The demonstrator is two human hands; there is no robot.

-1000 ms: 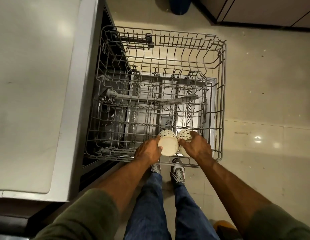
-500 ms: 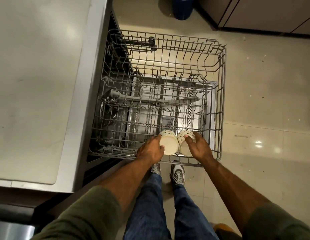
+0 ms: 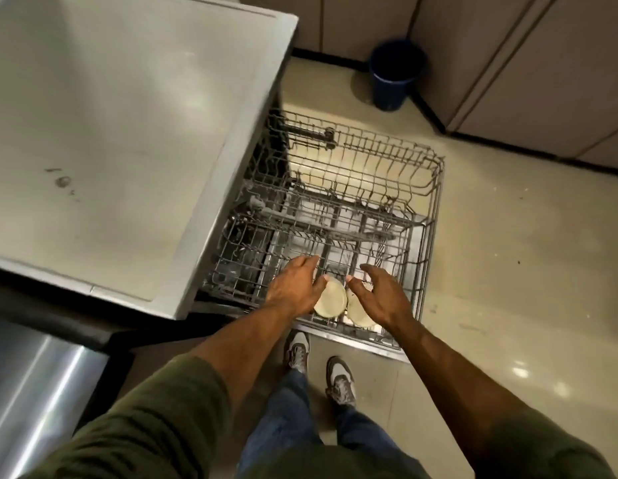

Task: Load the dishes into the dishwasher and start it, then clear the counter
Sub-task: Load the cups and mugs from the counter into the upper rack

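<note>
Two cream cups stand upside down, side by side, in the near corner of the pulled-out wire rack [image 3: 435,188] of the dishwasher. My left hand [image 3: 295,288] hovers over the left cup [image 3: 331,299] with its fingers spread, thumb near the cup's base. Fingers apart, my right hand [image 3: 380,295] hangs over the right cup [image 3: 357,311] and partly hides it. Neither hand grips a cup. Apart from the two cups the rack holds nothing.
A pale counter [image 3: 110,98] with a steel edge lies to the left above the dishwasher. A blue bin [image 3: 393,77] stands on the floor by the cabinets [image 3: 525,63] at the back. My feet [image 3: 317,368] are at the rack's front edge.
Both hands have let go of the cups, which now rest in the rack. The fingers have opened and lifted. My head has turned, so the view shifted up and left.
</note>
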